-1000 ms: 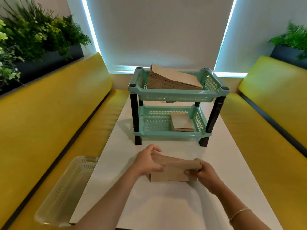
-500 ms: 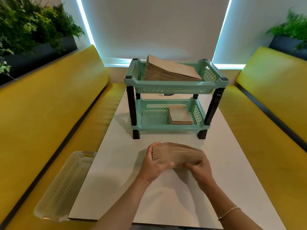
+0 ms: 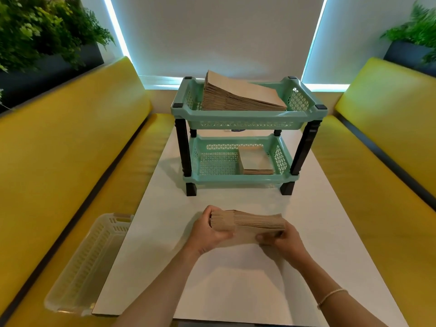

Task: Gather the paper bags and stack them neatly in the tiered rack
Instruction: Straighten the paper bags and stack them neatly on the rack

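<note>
On the white table (image 3: 236, 291) between yellow benches, near the rack (image 3: 247, 119), the left hand (image 3: 207, 234) and right hand (image 3: 286, 241) curl around 1 bundle of paper bags (image 3: 250, 224), gripping its 2 ends.

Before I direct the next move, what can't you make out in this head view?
- Underside of the held bag bundle: covered by left hand and right hand.
- Dark object behind the rack: blocked by its top tray.
- Bag counts: edges too fine.
</note>
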A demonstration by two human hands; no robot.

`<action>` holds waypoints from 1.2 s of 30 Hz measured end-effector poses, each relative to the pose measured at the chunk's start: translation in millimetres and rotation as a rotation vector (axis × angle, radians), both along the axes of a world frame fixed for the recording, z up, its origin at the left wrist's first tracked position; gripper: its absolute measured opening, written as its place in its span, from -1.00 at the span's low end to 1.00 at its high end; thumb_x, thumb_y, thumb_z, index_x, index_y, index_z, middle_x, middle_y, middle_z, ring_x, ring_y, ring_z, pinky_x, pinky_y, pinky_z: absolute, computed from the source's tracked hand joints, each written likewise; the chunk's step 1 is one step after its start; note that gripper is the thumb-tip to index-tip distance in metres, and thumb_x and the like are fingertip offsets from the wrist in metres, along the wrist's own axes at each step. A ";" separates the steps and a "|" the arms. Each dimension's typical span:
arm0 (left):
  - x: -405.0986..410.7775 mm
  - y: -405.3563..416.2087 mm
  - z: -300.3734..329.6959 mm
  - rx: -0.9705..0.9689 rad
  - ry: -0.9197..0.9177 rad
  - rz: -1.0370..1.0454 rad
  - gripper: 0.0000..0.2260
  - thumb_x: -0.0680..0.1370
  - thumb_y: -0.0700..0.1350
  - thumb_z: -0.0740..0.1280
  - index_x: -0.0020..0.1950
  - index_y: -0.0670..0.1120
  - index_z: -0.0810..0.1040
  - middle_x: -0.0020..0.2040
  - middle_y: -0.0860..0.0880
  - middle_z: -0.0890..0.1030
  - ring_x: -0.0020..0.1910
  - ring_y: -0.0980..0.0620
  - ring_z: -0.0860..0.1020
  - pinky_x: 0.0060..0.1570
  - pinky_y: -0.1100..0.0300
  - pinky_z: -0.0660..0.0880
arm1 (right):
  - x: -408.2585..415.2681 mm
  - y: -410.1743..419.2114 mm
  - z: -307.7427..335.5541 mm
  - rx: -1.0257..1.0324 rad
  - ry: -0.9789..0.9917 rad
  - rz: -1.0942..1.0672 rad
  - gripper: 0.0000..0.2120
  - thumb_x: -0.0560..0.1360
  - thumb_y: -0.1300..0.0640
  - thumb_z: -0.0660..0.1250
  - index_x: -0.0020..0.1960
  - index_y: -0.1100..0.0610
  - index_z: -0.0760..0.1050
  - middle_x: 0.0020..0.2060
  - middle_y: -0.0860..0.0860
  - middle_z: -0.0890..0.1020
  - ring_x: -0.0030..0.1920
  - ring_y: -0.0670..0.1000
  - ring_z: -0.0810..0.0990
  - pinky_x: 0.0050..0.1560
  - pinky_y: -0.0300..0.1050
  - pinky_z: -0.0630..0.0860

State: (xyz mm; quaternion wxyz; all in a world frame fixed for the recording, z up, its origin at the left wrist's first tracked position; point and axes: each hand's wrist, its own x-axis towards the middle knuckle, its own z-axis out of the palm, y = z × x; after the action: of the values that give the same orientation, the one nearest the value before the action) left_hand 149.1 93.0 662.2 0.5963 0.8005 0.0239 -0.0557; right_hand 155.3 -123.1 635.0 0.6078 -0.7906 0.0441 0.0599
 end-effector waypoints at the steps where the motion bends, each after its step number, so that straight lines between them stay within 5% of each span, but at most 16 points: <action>1: 2.5 5.2 6.9 0.091 -0.017 -0.046 -0.60 0.26 -0.23 0.58 -0.11 0.02 0.43 -0.17 0.07 0.56 -0.19 0.11 0.51 -0.31 0.42 0.43 | 2.9 -3.7 6.5 -0.020 -0.006 0.018 -0.67 0.25 0.37 0.54 -0.10 0.06 0.57 -0.16 -0.04 0.67 -0.10 0.03 0.62 -0.11 -0.18 0.55; 5: 14.0 15.3 34.1 0.367 -0.026 -0.224 -0.58 0.30 -0.17 0.50 0.06 0.10 0.44 -0.10 0.12 0.53 -0.07 0.10 0.54 -0.20 0.36 0.48 | 21.8 -15.1 56.0 0.038 -0.059 0.077 -0.77 0.25 0.48 0.47 -0.17 0.29 0.52 -0.27 0.07 0.62 -0.24 -0.01 0.61 -0.24 -0.18 0.61; 8: 16.2 1.3 37.9 0.459 -0.033 -0.290 -0.53 0.33 -0.15 0.45 0.17 0.12 0.40 -0.09 0.08 0.52 -0.10 0.05 0.52 -0.24 0.32 0.45 | 30.4 -6.3 93.8 0.044 -0.150 0.139 -0.73 0.22 0.48 0.49 -0.24 0.19 0.52 -0.30 0.03 0.58 -0.33 -0.11 0.55 -0.30 -0.27 0.54; 14: 7.8 -18.6 7.0 0.194 0.138 -0.153 -0.44 0.40 -0.29 0.43 0.36 -0.11 0.37 0.05 0.05 0.53 -0.01 0.11 0.48 -0.34 0.56 0.37 | 21.6 20.5 69.5 0.128 -0.101 0.129 -0.37 0.17 0.43 0.55 0.16 0.11 0.45 -0.07 0.10 0.62 -0.09 0.03 0.60 -0.06 -0.05 0.61; 20: 5.1 -22.6 -0.4 0.184 0.089 -0.135 -0.52 0.41 -0.22 0.45 0.29 -0.08 0.41 0.05 0.06 0.53 -0.06 0.15 0.48 -0.34 0.60 0.37 | 5.2 29.2 21.7 -0.098 0.009 0.198 -0.46 0.26 0.27 0.50 0.06 -0.19 0.40 0.01 -0.07 0.60 0.07 0.02 0.57 0.09 -0.03 0.55; 25: 8.6 -24.7 -2.4 0.102 0.023 -0.062 -0.48 0.40 -0.29 0.40 0.32 -0.10 0.33 0.16 -0.04 0.52 0.14 0.00 0.51 0.00 0.29 0.47 | 9.8 30.2 21.5 -0.179 0.005 0.207 -0.46 0.34 0.36 0.44 0.20 -0.03 0.38 0.01 -0.09 0.54 0.05 -0.03 0.53 -0.01 -0.24 0.47; 30: 6.7 -24.9 -7.5 0.131 0.032 -0.104 -0.55 0.49 -0.25 0.34 0.34 -0.08 0.28 0.15 0.01 0.48 0.16 0.05 0.47 -0.05 0.43 0.40 | 5.3 32.2 19.6 -0.242 0.032 0.205 -0.54 0.42 0.37 0.34 0.24 0.04 0.37 0.00 -0.07 0.50 0.02 -0.05 0.48 -0.12 -0.36 0.41; 36: 8.3 -18.5 -5.9 0.262 0.025 -0.196 -0.53 0.52 -0.23 0.31 0.39 -0.05 0.25 0.28 0.02 0.41 0.26 0.08 0.40 0.22 0.26 0.36 | 5.2 32.4 21.6 -0.253 0.067 0.216 -0.52 0.44 0.34 0.34 0.30 0.05 0.37 0.07 -0.05 0.54 0.10 -0.01 0.52 0.11 -0.13 0.49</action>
State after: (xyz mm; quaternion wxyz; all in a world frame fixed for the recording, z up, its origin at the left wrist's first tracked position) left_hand 157.4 74.4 656.3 0.4781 0.8692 -0.0399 -0.1197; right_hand 160.5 -90.7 656.7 0.4916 -0.8585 -0.0139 0.1453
